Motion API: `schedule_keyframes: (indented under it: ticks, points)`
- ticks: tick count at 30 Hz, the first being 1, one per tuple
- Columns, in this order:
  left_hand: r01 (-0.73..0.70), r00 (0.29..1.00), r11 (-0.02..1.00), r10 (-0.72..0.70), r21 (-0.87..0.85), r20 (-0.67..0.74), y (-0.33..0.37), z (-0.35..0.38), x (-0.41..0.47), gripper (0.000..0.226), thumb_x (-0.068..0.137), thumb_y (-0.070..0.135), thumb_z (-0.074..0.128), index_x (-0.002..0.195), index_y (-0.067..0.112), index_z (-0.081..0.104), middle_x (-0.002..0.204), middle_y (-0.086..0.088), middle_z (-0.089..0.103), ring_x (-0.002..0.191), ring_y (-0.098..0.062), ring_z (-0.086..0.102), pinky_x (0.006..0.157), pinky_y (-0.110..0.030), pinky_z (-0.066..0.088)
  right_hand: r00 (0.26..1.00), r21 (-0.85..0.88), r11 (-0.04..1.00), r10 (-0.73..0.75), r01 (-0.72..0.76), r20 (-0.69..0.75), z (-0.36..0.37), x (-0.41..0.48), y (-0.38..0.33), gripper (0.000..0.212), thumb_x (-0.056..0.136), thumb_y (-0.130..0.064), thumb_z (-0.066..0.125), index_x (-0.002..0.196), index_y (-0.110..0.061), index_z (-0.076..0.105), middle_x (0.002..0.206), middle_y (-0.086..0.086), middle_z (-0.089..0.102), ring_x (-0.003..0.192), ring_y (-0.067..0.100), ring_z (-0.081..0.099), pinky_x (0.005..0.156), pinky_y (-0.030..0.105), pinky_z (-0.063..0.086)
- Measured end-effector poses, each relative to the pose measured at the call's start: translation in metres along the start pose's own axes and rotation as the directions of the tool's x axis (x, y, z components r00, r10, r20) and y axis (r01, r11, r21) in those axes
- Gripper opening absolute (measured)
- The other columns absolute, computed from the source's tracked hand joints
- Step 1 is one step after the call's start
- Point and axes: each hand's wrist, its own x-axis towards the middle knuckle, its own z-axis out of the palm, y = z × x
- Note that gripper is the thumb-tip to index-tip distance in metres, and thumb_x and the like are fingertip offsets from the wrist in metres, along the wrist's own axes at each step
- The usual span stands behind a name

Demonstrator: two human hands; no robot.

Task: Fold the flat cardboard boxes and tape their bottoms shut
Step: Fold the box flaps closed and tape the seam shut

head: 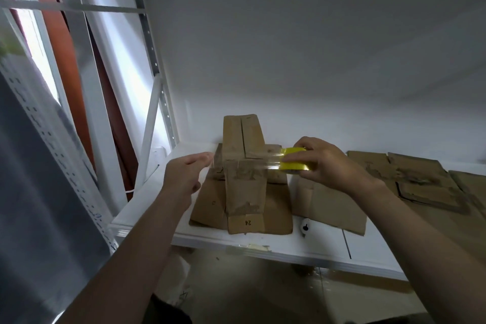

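A person's right hand (334,166) and left hand (188,173) reach over a white shelf (263,247), with flat brown cardboard sheets (410,181) at right and a folded brown cardboard box (244,192) left of them. The right grips a yellow tape roll (295,163); the left pinches its clear strip (273,162), stretched across the box.

A white shelf board (147,212) meets plain white walls (302,42); window (23,21) (bright daylight) at left.
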Motion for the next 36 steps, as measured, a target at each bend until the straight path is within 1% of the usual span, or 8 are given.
schedule_keyframes:
  ticks: [11,19,23,25,27,30,34,36]
  points:
    - [0.064,0.998,0.998,-0.064,-0.016,0.007,-0.019,0.003,0.027,0.011,0.089,0.031,0.077,0.099,0.026,0.074,0.098,0.005,0.070,0.075,-0.014,0.052,0.059,-0.028,0.045,0.995,-0.003,0.996,-0.093,0.093,-0.039,0.018,0.021,0.024,0.044,0.076,-0.019,0.085,0.119,-0.023,0.075,0.110,0.012,0.067,0.091,0.029,0.063,0.071,0.039,0.056]
    - [0.148,0.989,0.989,-0.148,0.020,0.016,-0.045,0.011,0.060,0.006,0.086,0.035,0.079,0.087,0.032,0.074,0.091,-0.002,0.071,0.073,-0.020,0.051,0.065,-0.034,0.047,0.999,0.071,0.997,-0.037,0.038,-0.014,0.059,0.036,0.048,0.044,0.075,-0.012,0.087,0.117,-0.022,0.075,0.112,0.014,0.066,0.095,0.033,0.062,0.077,0.046,0.057]
    - [0.172,0.980,0.985,-0.169,-0.021,0.109,-0.063,0.017,0.077,0.041,0.072,0.049,0.080,0.104,0.025,0.078,0.088,-0.006,0.073,0.065,-0.018,0.048,0.062,-0.034,0.044,0.999,0.154,0.988,-0.006,0.013,-0.045,0.087,0.044,0.059,0.041,0.077,-0.003,0.084,0.115,-0.019,0.076,0.112,0.014,0.064,0.094,0.034,0.061,0.078,0.045,0.054]
    - [0.189,0.972,0.981,-0.179,-0.052,0.151,-0.073,0.025,0.086,0.033,0.078,0.050,0.077,0.100,0.026,0.080,0.082,-0.008,0.068,0.060,-0.018,0.044,0.056,-0.031,0.040,0.997,0.188,0.982,-0.004,0.019,-0.080,0.096,0.046,0.064,0.041,0.077,0.000,0.083,0.113,-0.019,0.077,0.111,0.010,0.064,0.095,0.032,0.059,0.079,0.040,0.050]
    - [0.159,0.982,0.987,-0.155,-0.026,0.107,-0.079,0.037,0.096,0.018,0.092,0.044,0.069,0.090,0.031,0.080,0.070,-0.001,0.066,0.053,-0.015,0.045,0.047,-0.025,0.038,0.992,0.198,0.980,0.000,0.025,-0.124,0.104,0.049,0.066,0.041,0.076,-0.001,0.084,0.111,-0.021,0.078,0.112,0.000,0.061,0.097,0.028,0.059,0.082,0.035,0.046]
    - [0.035,0.999,0.997,-0.035,0.066,0.012,-0.086,0.051,0.100,0.024,0.101,0.045,0.055,0.092,0.031,0.073,0.057,0.012,0.061,0.045,-0.003,0.049,0.042,-0.020,0.041,0.982,0.241,0.971,0.056,-0.011,-0.180,0.114,0.054,0.058,0.036,0.076,-0.006,0.086,0.108,-0.021,0.079,0.113,-0.005,0.057,0.100,0.028,0.060,0.084,0.035,0.048]
    - [-0.152,0.987,0.960,0.158,0.237,-0.008,-0.092,0.050,0.105,0.021,0.106,0.041,0.044,0.095,0.034,0.061,0.081,0.009,0.065,0.071,-0.005,0.061,0.063,-0.031,0.053,0.973,0.214,0.975,0.103,-0.057,-0.206,0.121,0.063,0.048,0.032,0.075,-0.004,0.086,0.103,-0.019,0.080,0.108,0.009,0.066,0.096,0.035,0.061,0.078,0.044,0.053]
    - [-0.164,0.986,0.954,0.157,0.251,0.050,-0.093,0.049,0.109,0.021,0.107,0.043,0.040,0.097,0.036,0.056,0.085,0.005,0.061,0.076,-0.012,0.060,0.068,-0.037,0.051,0.970,0.211,0.975,0.115,-0.069,-0.213,0.123,0.065,0.045,0.030,0.076,-0.002,0.085,0.101,-0.018,0.080,0.105,0.011,0.067,0.093,0.035,0.062,0.075,0.046,0.053]
